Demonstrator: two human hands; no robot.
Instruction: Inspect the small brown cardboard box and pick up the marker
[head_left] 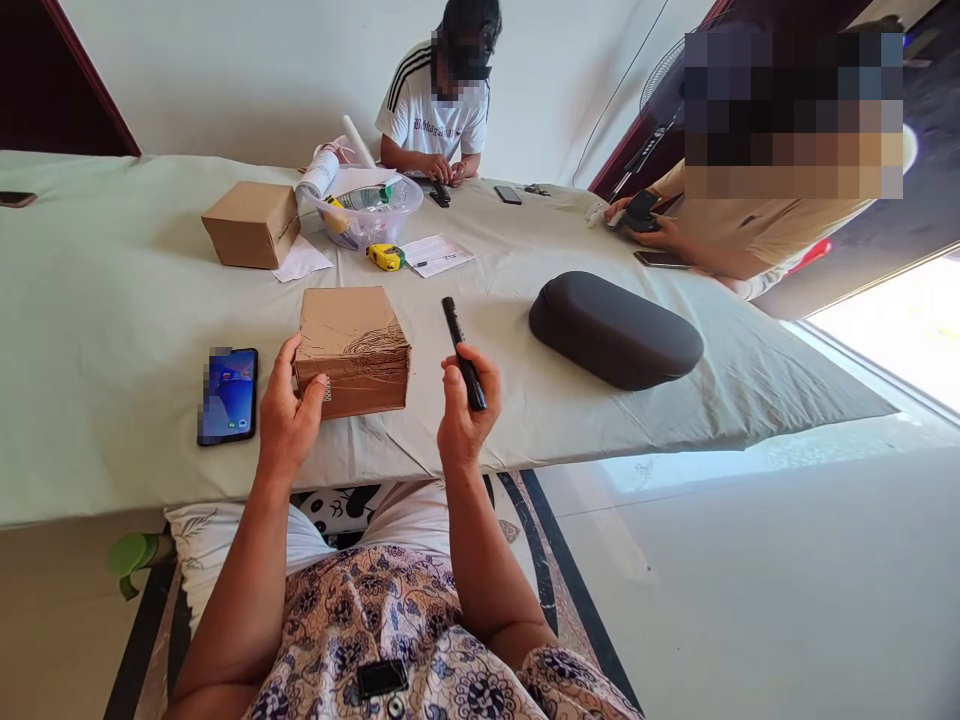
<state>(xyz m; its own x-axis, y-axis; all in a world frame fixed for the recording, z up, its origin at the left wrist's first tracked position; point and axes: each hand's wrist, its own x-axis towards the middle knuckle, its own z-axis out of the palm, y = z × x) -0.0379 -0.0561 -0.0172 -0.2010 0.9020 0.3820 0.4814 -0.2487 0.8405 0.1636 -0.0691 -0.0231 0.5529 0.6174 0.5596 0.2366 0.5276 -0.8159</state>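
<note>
My left hand point(291, 405) grips the near left corner of a brown cardboard box point(341, 325), thumb on its front face and fingers along its side. Dark scribbled lines run over the box's top right part and down its front. In my right hand point(466, 415) is a black marker pen point(454, 325), held upright and slightly tilted, to the right of the box and apart from it. The fingers are wrapped round its lower part. A phone point(231, 395) with a lit blue screen lies left of my left hand.
A black hard case point(616, 330) lies on the right of the cloth-covered table point(97, 330). Farther back are a second cardboard box point(251, 225), a plastic basin point(409, 205) of items, a yellow tape measure point(385, 257) and a paper point(442, 257). Two people sit at the far and right sides.
</note>
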